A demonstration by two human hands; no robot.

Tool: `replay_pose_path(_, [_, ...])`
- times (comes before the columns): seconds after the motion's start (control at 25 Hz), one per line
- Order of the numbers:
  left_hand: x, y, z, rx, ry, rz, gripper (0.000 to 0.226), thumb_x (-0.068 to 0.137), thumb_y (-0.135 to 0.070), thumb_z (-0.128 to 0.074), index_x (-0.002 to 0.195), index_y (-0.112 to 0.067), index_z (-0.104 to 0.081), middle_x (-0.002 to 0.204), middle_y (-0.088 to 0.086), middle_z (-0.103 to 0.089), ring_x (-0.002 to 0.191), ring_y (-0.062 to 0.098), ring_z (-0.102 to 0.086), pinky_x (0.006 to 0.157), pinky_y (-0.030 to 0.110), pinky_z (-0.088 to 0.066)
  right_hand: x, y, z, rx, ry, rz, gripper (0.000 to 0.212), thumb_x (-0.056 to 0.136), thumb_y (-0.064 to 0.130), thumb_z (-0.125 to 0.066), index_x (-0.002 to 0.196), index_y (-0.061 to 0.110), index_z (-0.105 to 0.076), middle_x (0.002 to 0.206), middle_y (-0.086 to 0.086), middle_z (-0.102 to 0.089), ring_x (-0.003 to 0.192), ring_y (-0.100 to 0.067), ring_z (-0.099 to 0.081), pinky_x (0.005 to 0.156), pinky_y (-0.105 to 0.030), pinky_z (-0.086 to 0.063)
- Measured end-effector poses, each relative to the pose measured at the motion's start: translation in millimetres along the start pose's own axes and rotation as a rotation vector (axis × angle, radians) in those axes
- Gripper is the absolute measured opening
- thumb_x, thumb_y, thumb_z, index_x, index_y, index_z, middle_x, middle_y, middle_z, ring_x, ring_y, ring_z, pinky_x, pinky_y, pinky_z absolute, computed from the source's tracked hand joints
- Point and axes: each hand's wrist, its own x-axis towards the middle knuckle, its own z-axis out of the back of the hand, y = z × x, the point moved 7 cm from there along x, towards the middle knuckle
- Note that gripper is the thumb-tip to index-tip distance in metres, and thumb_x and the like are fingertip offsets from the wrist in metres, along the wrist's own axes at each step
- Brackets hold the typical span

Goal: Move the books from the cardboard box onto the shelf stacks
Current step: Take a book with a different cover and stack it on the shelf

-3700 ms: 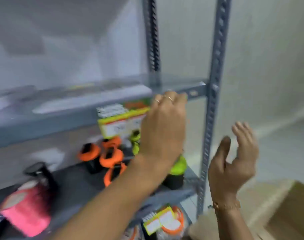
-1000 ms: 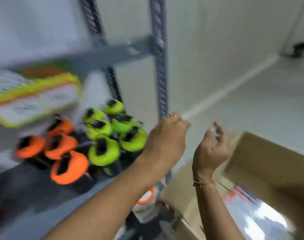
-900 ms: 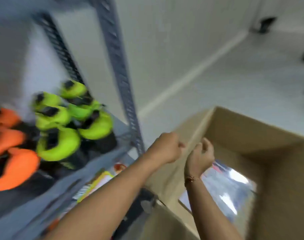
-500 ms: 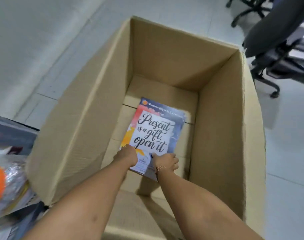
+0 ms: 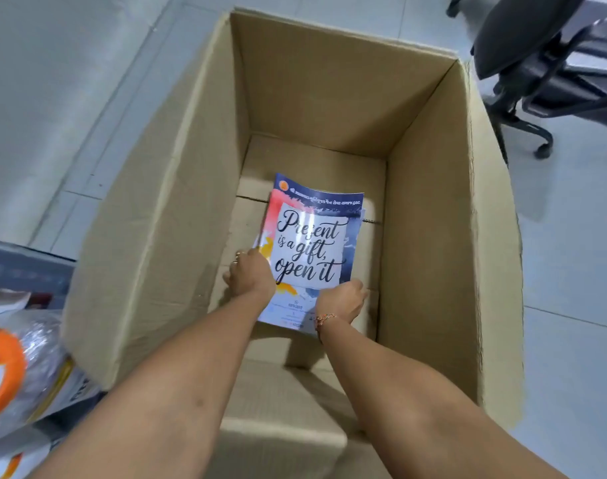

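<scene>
A deep open cardboard box [image 5: 157, 219] stands on the floor below me. Inside it a thin book [image 5: 312, 243] with a colourful cover reading "Present is a gift, open it" is tilted up off the box floor, its far end bending. The edge of at least one more book shows just under it. My left hand [image 5: 250, 274] grips the book's left edge. My right hand [image 5: 342, 300] holds its near right corner. Both arms reach down into the box. The shelf stacks are out of view.
A grey shelf edge [image 5: 22, 267] and plastic-wrapped goods with an orange lid [image 5: 15, 371] sit at the lower left. A black office chair [image 5: 533, 60] on castors stands at the upper right. Pale floor tiles surround the box.
My view swung from the shelf down into the box. Both hands came down off the shelf, reached in and took hold of the top book, and its near end has lifted.
</scene>
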Motion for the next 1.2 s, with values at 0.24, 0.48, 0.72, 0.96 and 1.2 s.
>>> replay_pose_path(0.24, [-99, -6, 113, -0.148, -0.286, -0.289, 0.035, 0.086, 0.009, -0.042, 0.118, -0.004, -0.049, 0.126, 0.017, -0.05, 0.115, 0.037, -0.05, 0.097, 0.041, -0.041, -61, 53, 74, 0.304, -0.08, 0.176, 0.035, 0.083, -0.001, -0.054, 0.117, -0.006, -0.051, 0.126, -0.024, -0.05, 0.116, -0.04, -0.05, 0.097, -0.04, -0.04])
replay_pose_path(0.48, [-278, 104, 294, -0.395, -1.118, -0.481, 0.043, 0.082, 0.001, -0.054, 0.123, -0.007, -0.054, 0.11, 0.011, -0.058, 0.094, 0.024, -0.057, 0.085, 0.031, -0.046, -246, 153, 190, 0.874, -0.132, 0.806, 0.04, 0.08, 0.007, -0.066, 0.118, -0.003, -0.057, 0.118, -0.026, -0.057, 0.108, -0.034, -0.056, 0.078, -0.004, -0.035])
replay_pose_path(0.72, [-501, 252, 428, -0.271, -1.689, -0.164, 0.043, 0.084, -0.013, -0.052, 0.127, -0.004, -0.056, 0.105, 0.014, -0.06, 0.088, 0.016, -0.048, 0.084, 0.03, -0.035, -505, 232, 270, 1.113, 0.262, 1.415, 0.047, 0.078, 0.022, -0.068, 0.123, 0.013, -0.061, 0.105, -0.022, -0.065, 0.089, -0.025, -0.06, 0.079, -0.025, -0.048])
replay_pose_path(0.96, [-563, 361, 544, -0.218, -1.537, 0.391, 0.021, 0.089, -0.005, -0.052, 0.104, 0.003, -0.064, 0.115, 0.028, -0.062, 0.108, 0.041, -0.054, 0.089, 0.04, -0.043, -707, 320, 302, 0.695, 0.46, 1.834, 0.015, 0.078, 0.014, -0.066, 0.075, 0.0, -0.063, 0.071, -0.003, -0.058, 0.077, -0.013, -0.056, 0.053, -0.03, -0.026])
replay_pose_path(1.2, [-502, 427, 568, -0.247, -1.036, 0.647, 0.028, 0.083, -0.009, -0.056, 0.108, 0.003, -0.061, 0.122, 0.026, -0.06, 0.114, 0.04, -0.055, 0.094, 0.042, -0.048, -759, 348, 233, 0.052, 0.374, 1.947, 0.026, 0.086, 0.004, -0.05, 0.109, -0.005, -0.057, 0.118, -0.027, -0.061, 0.109, -0.041, -0.058, 0.092, -0.041, -0.048])
